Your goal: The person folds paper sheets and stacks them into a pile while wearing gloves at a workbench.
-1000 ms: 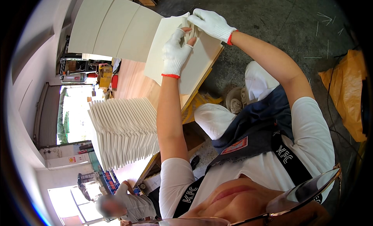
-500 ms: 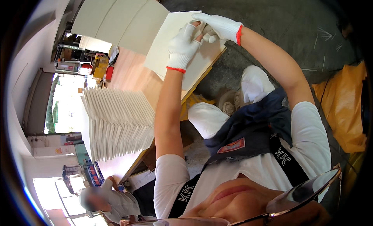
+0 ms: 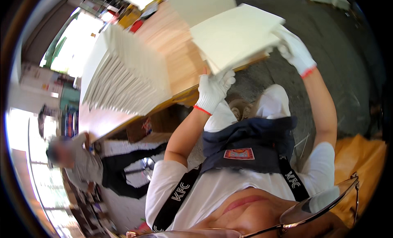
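Gripping from both sides, two hands in white knit gloves with red cuffs hold a small stack of cream-white sheets [image 3: 233, 35] above the edge of a wooden surface [image 3: 172, 62]. In the head view, the left hand [image 3: 213, 90] sits at the stack's near lower corner, fingers pointing up and closed against the underside and edge of the sheets. The right hand [image 3: 294, 53] clasps the opposite side, its fingers wrapped over the stack's right edge. The sheets lie between the two grips, tilted and fanned a little at the corners, with their far part over the surface and their near part past its edge.

To the left on the same surface stands a tall pile of white sheets [image 3: 123, 74], its layers stepped like a slanting deck, well apart from the held stack. More pale sheets [image 3: 200, 4] lie flat behind the held ones. Below the hands, the person's dark apron [image 3: 249, 148] and white shirt fill the lower frame. At far left another person [image 3: 77, 160] in grey bends beside the surface. An orange bag [image 3: 360, 164] lies at right on the grey floor [image 3: 327, 17].
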